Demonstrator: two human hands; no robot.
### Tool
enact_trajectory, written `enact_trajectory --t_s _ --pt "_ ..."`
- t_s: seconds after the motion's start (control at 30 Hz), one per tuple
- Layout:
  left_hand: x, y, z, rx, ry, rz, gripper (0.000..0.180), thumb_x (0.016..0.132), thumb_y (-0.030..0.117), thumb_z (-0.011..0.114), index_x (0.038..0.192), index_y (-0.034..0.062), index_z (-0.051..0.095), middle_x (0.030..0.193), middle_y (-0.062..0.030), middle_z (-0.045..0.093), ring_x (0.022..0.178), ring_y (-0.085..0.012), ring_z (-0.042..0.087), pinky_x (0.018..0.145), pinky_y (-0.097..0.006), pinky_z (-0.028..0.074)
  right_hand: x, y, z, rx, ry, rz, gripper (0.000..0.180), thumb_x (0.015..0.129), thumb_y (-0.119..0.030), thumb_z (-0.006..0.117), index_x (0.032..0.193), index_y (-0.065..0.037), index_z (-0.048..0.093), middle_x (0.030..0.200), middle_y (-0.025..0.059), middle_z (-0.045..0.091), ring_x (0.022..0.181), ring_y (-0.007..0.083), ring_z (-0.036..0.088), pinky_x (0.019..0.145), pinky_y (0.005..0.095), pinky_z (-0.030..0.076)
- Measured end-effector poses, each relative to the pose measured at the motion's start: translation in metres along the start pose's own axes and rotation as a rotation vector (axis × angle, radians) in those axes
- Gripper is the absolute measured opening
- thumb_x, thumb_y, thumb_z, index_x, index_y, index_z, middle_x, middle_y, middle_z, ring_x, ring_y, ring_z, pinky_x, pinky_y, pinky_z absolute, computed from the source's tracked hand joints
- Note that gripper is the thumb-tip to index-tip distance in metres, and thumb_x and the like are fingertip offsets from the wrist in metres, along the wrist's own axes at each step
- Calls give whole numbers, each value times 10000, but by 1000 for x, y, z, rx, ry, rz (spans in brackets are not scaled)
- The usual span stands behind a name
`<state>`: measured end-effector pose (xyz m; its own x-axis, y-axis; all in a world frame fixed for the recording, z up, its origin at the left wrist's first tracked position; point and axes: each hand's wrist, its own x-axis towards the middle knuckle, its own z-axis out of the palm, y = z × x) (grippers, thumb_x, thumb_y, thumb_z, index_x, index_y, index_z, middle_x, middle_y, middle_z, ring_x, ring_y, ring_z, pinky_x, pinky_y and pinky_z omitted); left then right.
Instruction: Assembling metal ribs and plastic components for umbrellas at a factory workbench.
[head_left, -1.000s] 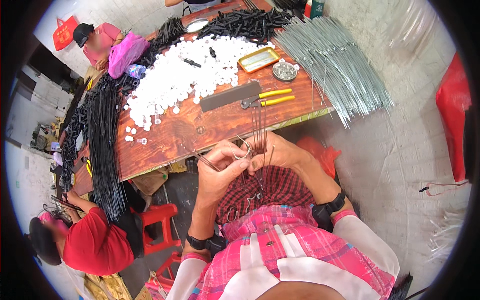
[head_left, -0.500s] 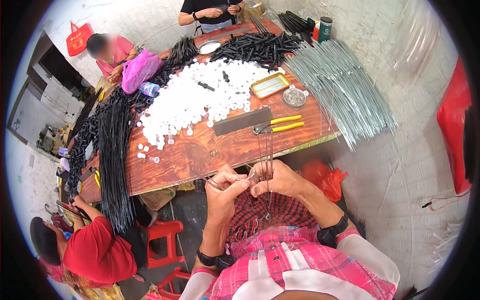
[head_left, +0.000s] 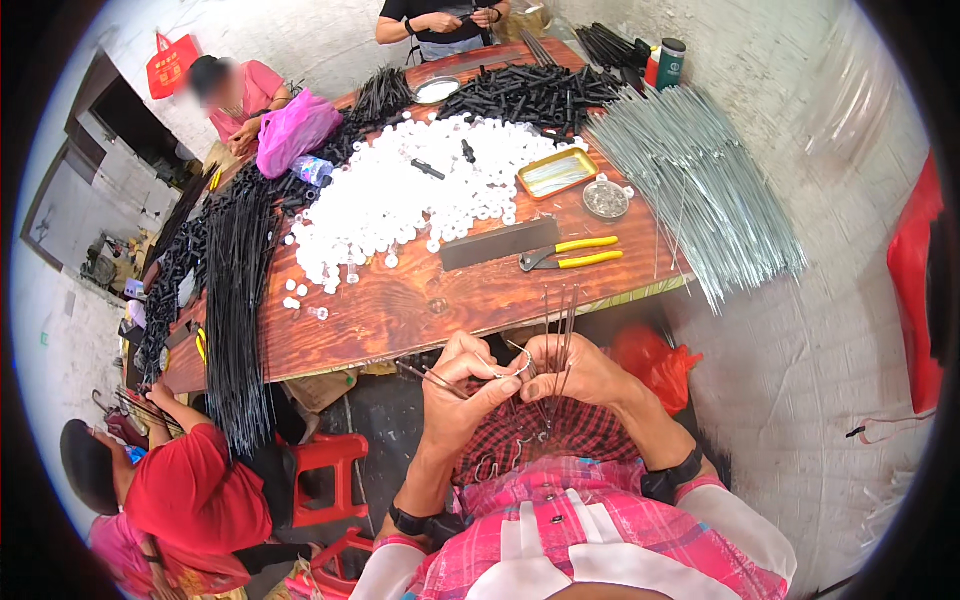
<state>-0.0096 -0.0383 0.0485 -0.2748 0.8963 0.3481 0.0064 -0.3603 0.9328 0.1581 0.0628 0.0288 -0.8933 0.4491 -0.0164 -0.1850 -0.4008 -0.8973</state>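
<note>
Gripping a small bundle of thin metal rods, your right hand is closed around their lower part, rods standing roughly upright w/ tips rising past the counter edge. Your left hand is just beside it, fingers pinched together on a thin bent wire piece that reaches across to the right hand; the two hands nearly touch, both held over your lap, in front of the counter's near edge.

On the counter, near you: yellow-handled pliers next to a dark flat bar. Further back, a big heap of white round parts, a yellow tray and a small round dish. Long silver rods lie fanned on the right side, black rods hang over the left side, black parts piled at the far end.

Other ppl: a person in red low at left by a red stool, one in pink at far left, another's hands at the far end.
</note>
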Motion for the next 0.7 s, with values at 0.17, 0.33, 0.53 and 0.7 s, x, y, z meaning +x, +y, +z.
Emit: enact_trajectory --t_s 0.17,0.33,0.53,0.7 --pt "19 20 -31 -55 -471 -173 462 708 170 850 1098 36 643 1065 -98 562 1030 -216 532 920 -357 415 3 -3 -12 48 -35 36 167 816 -50 758 863 -47 598 839 22 670 814 113 646 741 260 523" --pt "82 25 -100 90 -784 -361 710 771 329 802 1327 -10 520 1293 -127 580 1193 -214 541 1034 -356 403 2 -7 -19 76 -68 2 228 819 -26 746 789 -64 522 837 54 673 963 216 690 815 320 553" --pt "169 -88 -138 571 -57 -276 366 897 204 620 1211 16 612 938 -74 691 871 -155 638 779 -330 507 1 -6 -13 76 -103 79 244 813 15 737 787 -60 506 823 44 664 986 241 684 825 359 549" --pt "197 -117 -117 1041 -48 -224 287 865 303 663 1099 135 662 755 -84 671 649 -226 629 642 -348 495 -6 -5 -21 71 -88 58 152 808 19 735 856 -42 604 950 110 711 983 219 682 856 348 545"
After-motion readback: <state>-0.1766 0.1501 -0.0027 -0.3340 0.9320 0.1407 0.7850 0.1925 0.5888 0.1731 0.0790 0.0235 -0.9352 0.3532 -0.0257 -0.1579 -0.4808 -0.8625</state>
